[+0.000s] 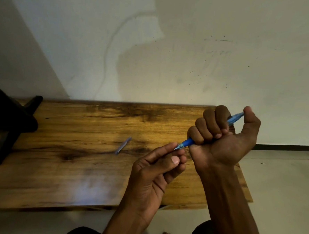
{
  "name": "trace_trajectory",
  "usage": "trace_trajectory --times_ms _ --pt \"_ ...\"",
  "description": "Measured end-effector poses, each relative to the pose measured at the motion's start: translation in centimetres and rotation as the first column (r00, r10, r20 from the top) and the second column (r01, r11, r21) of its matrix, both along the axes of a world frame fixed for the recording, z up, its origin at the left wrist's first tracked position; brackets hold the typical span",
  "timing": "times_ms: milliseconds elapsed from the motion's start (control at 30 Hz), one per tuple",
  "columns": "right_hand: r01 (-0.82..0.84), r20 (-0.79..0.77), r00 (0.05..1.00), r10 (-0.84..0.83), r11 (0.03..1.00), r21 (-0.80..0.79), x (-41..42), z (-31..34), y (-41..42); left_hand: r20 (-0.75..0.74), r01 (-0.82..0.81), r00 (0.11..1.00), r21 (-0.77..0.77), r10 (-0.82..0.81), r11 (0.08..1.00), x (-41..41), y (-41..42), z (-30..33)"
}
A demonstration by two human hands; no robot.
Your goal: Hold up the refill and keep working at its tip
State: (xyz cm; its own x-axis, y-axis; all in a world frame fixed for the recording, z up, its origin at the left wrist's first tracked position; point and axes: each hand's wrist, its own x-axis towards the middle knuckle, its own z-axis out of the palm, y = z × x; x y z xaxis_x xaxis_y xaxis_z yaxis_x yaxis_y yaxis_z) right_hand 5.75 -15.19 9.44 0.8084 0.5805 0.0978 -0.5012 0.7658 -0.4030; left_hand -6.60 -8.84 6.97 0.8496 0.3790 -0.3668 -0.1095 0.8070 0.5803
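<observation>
While the right hand (226, 137) fists a slim blue plastic pen (188, 142), left hand (158, 164) fingertips pinch its tip above the grainy wooden table (75, 148), near a small grey cap (123, 145).

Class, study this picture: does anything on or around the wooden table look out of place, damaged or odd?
A small grey tube-like piece lies loose and askew on the wooden table, apart from the blue pen that the right hand grips and the left hand pinches at its tip. The wall behind shows scribbles and stains.
</observation>
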Motion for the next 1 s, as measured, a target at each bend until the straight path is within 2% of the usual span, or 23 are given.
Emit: trace_trajectory --times_ms 100,600,1000 --pt "0.002 0.028 1.0 -0.002 1.0 -0.006 -0.1 0.3 -0.1 0.002 0.003 1.0 -0.006 -0.003 1.0 0.0 0.0 0.0" --pt "-0.018 -0.061 0.998 0.023 0.997 0.074 0.2 -0.2 -0.2 0.038 0.018 0.999 -0.012 -0.018 1.0 -0.3 -0.1 0.6" --pt "-0.038 -0.146 0.987 0.061 0.987 0.155 0.5 -0.8 -0.5 0.004 -0.009 1.0 -0.062 0.01 0.998 -0.3 -0.3 1.1"
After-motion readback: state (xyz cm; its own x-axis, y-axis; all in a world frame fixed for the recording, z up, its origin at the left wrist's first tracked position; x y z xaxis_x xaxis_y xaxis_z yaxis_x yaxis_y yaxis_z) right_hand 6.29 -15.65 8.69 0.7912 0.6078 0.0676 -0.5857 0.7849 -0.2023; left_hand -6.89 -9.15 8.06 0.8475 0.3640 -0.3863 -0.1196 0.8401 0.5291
